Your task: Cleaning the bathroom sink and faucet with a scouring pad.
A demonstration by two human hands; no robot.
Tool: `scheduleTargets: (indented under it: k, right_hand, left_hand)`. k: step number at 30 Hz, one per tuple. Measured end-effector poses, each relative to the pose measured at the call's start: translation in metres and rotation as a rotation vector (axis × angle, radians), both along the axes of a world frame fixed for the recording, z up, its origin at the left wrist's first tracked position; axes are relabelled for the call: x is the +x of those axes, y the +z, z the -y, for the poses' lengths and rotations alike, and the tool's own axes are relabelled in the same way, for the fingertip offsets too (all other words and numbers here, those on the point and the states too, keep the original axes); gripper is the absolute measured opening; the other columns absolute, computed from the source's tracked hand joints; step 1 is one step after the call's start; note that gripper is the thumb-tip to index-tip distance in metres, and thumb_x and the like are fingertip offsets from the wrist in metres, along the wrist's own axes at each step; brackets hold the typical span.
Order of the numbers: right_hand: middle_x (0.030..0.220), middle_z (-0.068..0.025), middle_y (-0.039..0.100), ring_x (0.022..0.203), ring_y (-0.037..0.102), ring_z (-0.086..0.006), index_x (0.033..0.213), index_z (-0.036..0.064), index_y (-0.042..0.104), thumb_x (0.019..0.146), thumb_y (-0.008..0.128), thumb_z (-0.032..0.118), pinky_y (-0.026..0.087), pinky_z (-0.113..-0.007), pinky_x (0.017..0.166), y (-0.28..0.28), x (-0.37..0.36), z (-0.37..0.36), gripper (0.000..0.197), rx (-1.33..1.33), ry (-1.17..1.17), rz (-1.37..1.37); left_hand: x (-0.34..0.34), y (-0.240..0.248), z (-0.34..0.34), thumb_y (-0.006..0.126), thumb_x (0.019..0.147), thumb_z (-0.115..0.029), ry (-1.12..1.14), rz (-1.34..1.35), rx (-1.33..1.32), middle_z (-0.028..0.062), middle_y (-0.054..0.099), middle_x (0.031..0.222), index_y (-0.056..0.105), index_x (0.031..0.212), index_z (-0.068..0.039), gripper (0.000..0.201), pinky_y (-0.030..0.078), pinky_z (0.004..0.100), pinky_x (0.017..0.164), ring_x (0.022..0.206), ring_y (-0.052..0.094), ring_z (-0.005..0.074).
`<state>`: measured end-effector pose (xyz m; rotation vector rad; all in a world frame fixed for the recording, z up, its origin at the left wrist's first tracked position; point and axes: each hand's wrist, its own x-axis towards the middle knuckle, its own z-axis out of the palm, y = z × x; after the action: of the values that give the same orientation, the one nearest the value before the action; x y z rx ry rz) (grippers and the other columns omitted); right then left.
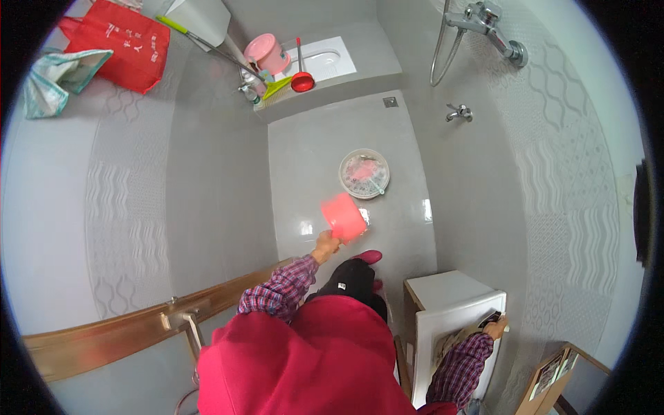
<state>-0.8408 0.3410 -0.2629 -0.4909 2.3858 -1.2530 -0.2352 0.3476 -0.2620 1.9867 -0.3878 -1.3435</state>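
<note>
My left hand (325,245) is stretched forward over the grey floor and grips the handle of a pink plastic scoop (344,217), which is blurred. Just beyond the scoop a clear round basin (364,173) with pink contents sits on the floor. My right hand (493,327) is low at the right, clasped on the upper corner of the raised white lid (456,319) of a white box-shaped appliance. A small dark thing shows at its fingers. A beige cloth (453,341) lies under the lid. I wear plaid sleeves and a red garment.
At the back step are a white squat toilet (323,59), a pink bucket (267,53), a red plunger (302,81) and a green brush (277,88). A red bag (124,43) and towel (59,78) hang left. Shower mixer (485,23), tap (459,113), wooden door (131,326).
</note>
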Motion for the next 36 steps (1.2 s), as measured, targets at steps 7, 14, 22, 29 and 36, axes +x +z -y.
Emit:
scheduleTargets:
  k: [7, 14, 22, 29, 36]
  right_hand:
    - [0.089, -0.0128, 0.059, 0.075, 0.057, -0.0207, 0.094, -0.0095, 0.058, 0.077, 0.059, 0.025, 0.046, -0.033, 0.065, 0.072, 0.057, 0.027, 0.039, -0.204, -0.289, 0.344]
    - [0.083, -0.0062, 0.055, 0.071, 0.052, -0.0169, 0.093, -0.0051, 0.059, 0.078, 0.059, 0.033, 0.043, -0.031, 0.063, 0.066, 0.050, 0.022, 0.041, -0.195, -0.100, 0.304]
    - [0.126, -0.0105, 0.042, 0.105, 0.045, -0.0229, 0.132, 0.0067, 0.033, 0.087, 0.041, 0.007, 0.042, -0.032, 0.086, 0.045, 0.033, -0.033, 0.046, -0.121, 0.255, -0.084]
    - [0.117, -0.0110, 0.047, 0.097, 0.050, -0.0218, 0.124, 0.0039, 0.042, 0.083, 0.043, 0.011, 0.044, -0.031, 0.081, 0.079, -0.002, -0.039, 0.042, 0.224, 0.270, -0.176]
    - [0.105, -0.0089, 0.052, 0.087, 0.053, -0.0186, 0.116, 0.0023, 0.047, 0.085, 0.041, 0.024, 0.046, -0.031, 0.074, 0.161, 0.040, -0.038, 0.038, 0.958, 0.132, -0.403]
  left_hand:
    - [0.032, 0.047, -0.019, 0.065, 0.067, -0.010, 0.145, 0.573, -0.282, 0.0056, 0.058, 0.067, 0.060, 0.101, 0.002, 0.036, 0.045, 0.0298, 0.046, 0.051, 0.054, 0.0141]
    - [0.092, 0.026, 0.017, 0.064, 0.067, -0.015, -0.159, 0.643, -0.038, 0.0150, 0.061, 0.078, 0.056, 0.099, 0.001, 0.037, 0.048, 0.0414, 0.062, 0.069, 0.058, 0.0309]
    - [0.174, 0.001, 0.190, 0.061, 0.065, -0.011, -0.390, 0.969, -0.032, 0.0243, 0.049, 0.096, 0.041, 0.117, -0.006, 0.056, 0.045, 0.0484, 0.069, 0.083, 0.055, 0.0407]
    - [0.268, -0.087, 0.371, 0.062, 0.061, -0.004, -0.453, 1.135, -0.009, 0.0176, 0.043, 0.099, 0.030, 0.126, -0.010, 0.072, 0.040, 0.0475, 0.073, 0.094, 0.047, 0.0359]
    - [0.364, -0.179, 0.507, 0.063, 0.061, -0.001, -0.512, 1.250, -0.024, 0.0165, 0.041, 0.100, 0.029, 0.127, -0.010, 0.074, 0.039, 0.0470, 0.074, 0.095, 0.046, 0.0348]
